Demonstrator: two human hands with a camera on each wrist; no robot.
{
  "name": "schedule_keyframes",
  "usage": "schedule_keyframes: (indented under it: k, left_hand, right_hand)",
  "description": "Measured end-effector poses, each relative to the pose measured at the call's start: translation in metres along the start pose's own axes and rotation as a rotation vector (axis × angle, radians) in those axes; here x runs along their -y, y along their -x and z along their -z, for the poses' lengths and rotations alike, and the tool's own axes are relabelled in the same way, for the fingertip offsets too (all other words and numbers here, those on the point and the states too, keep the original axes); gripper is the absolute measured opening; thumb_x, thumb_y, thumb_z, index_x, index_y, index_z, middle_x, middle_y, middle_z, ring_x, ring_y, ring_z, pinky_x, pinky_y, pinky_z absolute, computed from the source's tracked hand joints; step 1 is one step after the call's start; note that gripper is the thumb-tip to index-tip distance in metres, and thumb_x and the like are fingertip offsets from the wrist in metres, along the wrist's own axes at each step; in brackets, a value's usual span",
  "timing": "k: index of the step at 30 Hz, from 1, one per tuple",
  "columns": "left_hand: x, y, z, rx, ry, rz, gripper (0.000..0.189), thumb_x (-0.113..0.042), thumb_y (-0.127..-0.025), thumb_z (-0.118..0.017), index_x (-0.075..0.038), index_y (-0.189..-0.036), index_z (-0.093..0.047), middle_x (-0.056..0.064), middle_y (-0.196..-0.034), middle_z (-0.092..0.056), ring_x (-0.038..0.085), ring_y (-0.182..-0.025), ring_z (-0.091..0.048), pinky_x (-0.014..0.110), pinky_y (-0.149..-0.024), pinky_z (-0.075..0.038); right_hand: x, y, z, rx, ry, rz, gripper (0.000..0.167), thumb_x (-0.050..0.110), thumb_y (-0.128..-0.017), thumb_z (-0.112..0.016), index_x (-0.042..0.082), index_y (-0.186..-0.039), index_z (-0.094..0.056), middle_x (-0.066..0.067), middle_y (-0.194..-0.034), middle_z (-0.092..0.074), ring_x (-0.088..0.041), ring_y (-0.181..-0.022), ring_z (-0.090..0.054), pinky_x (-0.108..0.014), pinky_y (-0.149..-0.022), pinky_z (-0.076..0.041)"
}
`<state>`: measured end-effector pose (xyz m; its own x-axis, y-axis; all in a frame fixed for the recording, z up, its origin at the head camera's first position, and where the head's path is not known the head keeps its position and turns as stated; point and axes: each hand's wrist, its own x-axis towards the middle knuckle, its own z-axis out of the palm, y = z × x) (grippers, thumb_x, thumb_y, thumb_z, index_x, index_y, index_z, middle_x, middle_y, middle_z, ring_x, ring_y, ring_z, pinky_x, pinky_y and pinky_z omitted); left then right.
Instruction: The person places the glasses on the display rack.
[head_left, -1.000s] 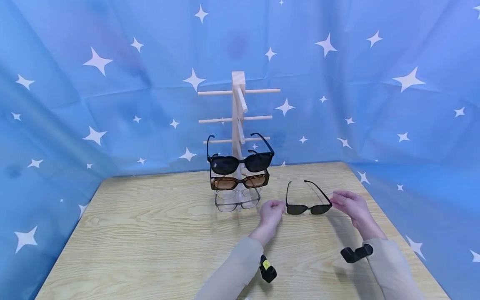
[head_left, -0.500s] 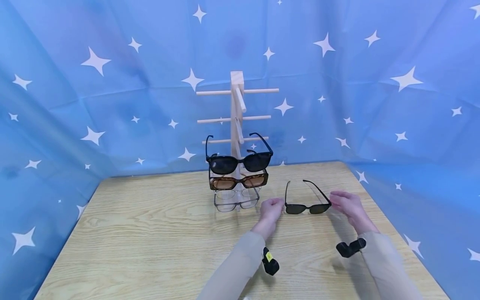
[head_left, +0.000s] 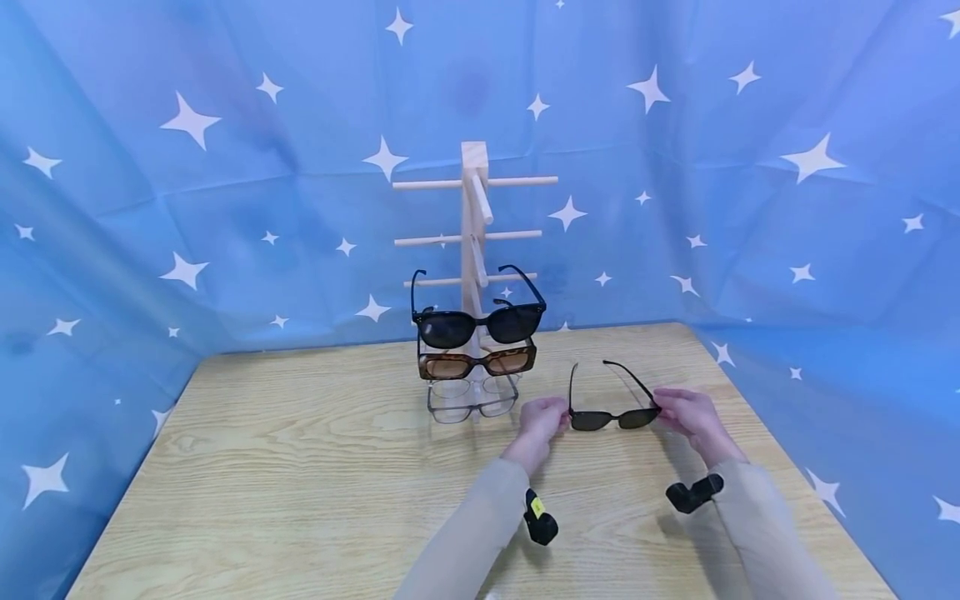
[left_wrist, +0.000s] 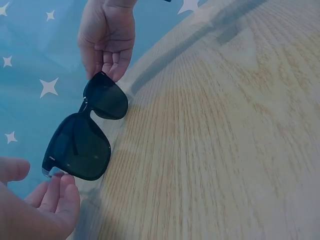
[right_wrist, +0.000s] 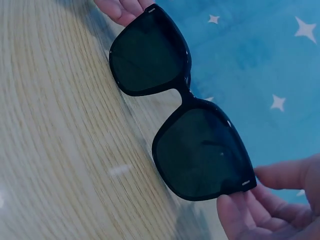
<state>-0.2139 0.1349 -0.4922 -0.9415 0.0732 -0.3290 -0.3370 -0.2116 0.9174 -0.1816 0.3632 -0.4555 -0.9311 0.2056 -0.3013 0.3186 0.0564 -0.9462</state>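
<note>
A pair of black sunglasses (head_left: 613, 419) stands at the right of the table, lenses toward me and temples spread open behind. My right hand (head_left: 690, 417) pinches its right hinge corner between thumb and fingers, as the right wrist view shows. At the opposite corner is my left hand (head_left: 542, 423); in the left wrist view its fingertips (left_wrist: 70, 182) touch the frame's end from beneath, while its thumb (left_wrist: 15, 169) stays apart from it. Both dark lenses (right_wrist: 200, 152) are in plain sight between the hands.
Left of the hands rises a wooden display rack (head_left: 474, 200) with bare upper pegs. Lower down it carries black sunglasses (head_left: 480, 325), tortoiseshell sunglasses (head_left: 477, 364) and clear-lens glasses (head_left: 472, 410). Behind the wooden table (head_left: 300, 483) hangs a blue star-patterned cloth (head_left: 300, 125).
My right hand has come a little to the left, its fingers now onto the sunglasses' hinge corner. The left hand has hardly moved. The sunglasses' front has tilted very slightly.
</note>
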Motion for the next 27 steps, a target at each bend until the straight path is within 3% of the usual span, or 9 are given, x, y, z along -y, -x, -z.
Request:
schedule_keyframes:
  k: [5,10,19,23,27]
  left_hand:
    - [-0.003,0.004,0.0,0.001,-0.008,-0.008,0.017,0.005,-0.079,-0.06,0.009,-0.093,-0.068,0.008,-0.073,-0.065,0.012,-0.061,-0.057,0.035,-0.072,-0.058]
    - [-0.006,0.008,-0.001,0.028,-0.024,0.001,0.024,0.007,-0.077,-0.062,0.011,-0.099,-0.066,0.009,-0.078,-0.068,0.009,-0.06,-0.056,0.031,-0.068,-0.058]
    - [-0.015,0.019,0.001,0.113,-0.044,0.027,0.023,0.005,-0.077,-0.066,0.007,-0.1,-0.068,0.01,-0.081,-0.07,0.008,-0.059,-0.058,0.024,-0.062,-0.057]
    - [-0.022,0.026,0.001,0.141,-0.035,0.031,0.022,0.003,-0.077,-0.067,0.004,-0.099,-0.07,0.014,-0.085,-0.07,0.008,-0.06,-0.06,0.022,-0.061,-0.056]
    - [-0.032,0.035,0.002,0.175,-0.025,0.031,0.021,0.002,-0.077,-0.068,0.003,-0.098,-0.07,0.014,-0.086,-0.07,0.007,-0.06,-0.06,0.02,-0.06,-0.056]
  right_hand:
    - [0.001,0.004,0.0,0.005,0.062,0.024,0.045,0.003,-0.092,-0.054,-0.021,-0.128,-0.039,0.009,-0.078,-0.063,-0.003,-0.07,-0.061,-0.02,-0.071,-0.056]
    - [0.003,0.011,0.003,0.035,0.1,0.043,0.051,0.006,-0.093,-0.054,-0.021,-0.132,-0.033,0.009,-0.082,-0.064,-0.002,-0.074,-0.062,-0.022,-0.074,-0.056]
    - [0.01,0.027,0.014,0.082,0.113,0.087,0.047,0.009,-0.092,-0.057,-0.017,-0.128,-0.042,0.006,-0.085,-0.065,-0.004,-0.076,-0.063,-0.022,-0.073,-0.056]
    - [0.016,0.036,0.018,0.106,0.06,0.102,0.023,0.008,-0.092,-0.057,0.001,-0.113,-0.06,0.007,-0.083,-0.065,-0.005,-0.077,-0.063,-0.021,-0.071,-0.056]
    - [0.022,0.047,0.022,0.133,0.048,0.135,0.014,0.008,-0.092,-0.058,0.018,-0.1,-0.064,0.008,-0.086,-0.064,-0.004,-0.079,-0.063,-0.021,-0.072,-0.056]
